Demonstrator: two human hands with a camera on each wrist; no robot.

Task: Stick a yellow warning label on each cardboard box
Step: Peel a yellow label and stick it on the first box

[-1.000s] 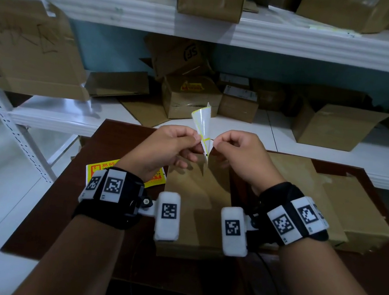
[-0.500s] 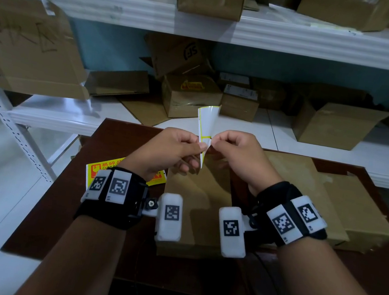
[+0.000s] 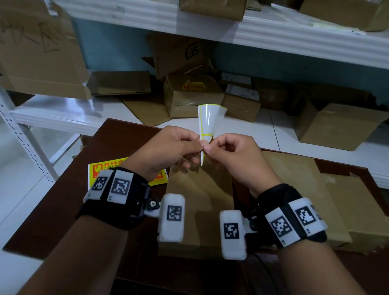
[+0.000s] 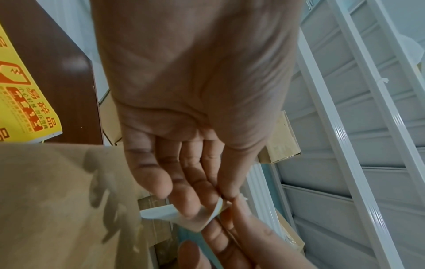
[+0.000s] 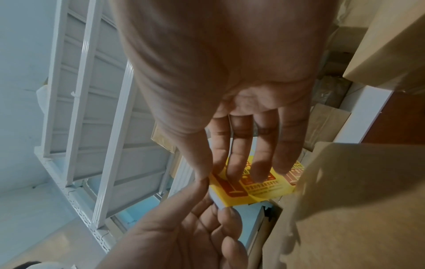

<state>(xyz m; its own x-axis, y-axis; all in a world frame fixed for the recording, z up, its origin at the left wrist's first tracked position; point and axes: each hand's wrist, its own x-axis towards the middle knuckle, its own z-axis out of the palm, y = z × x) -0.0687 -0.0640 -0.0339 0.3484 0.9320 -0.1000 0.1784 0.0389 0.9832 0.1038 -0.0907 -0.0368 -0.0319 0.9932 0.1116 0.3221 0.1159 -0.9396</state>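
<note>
Both hands hold one yellow warning label point(image 3: 207, 121) upright above a flat cardboard box point(image 3: 198, 199) on the brown table point(image 3: 63, 215). Its white backing faces the head camera and two layers fan apart at the top. My left hand point(image 3: 188, 146) pinches its lower edge from the left, and my right hand point(image 3: 223, 149) pinches it from the right. The left wrist view shows the label point(image 4: 202, 216) curled between my left fingertips point(image 4: 227, 193). In the right wrist view the printed yellow face of the label point(image 5: 260, 189) lies behind my right fingers point(image 5: 232, 163).
More yellow labels point(image 3: 98, 170) lie on the table's left part. Two more flat cardboard boxes point(image 3: 308, 191) point(image 3: 361, 214) lie to the right. White shelves point(image 3: 318, 131) behind the table carry several boxes, one bearing a yellow label point(image 3: 194, 86).
The sheet between my fingers has turned and fanned wider at its top, with two layers now apart. Both hands stay almost in place.
</note>
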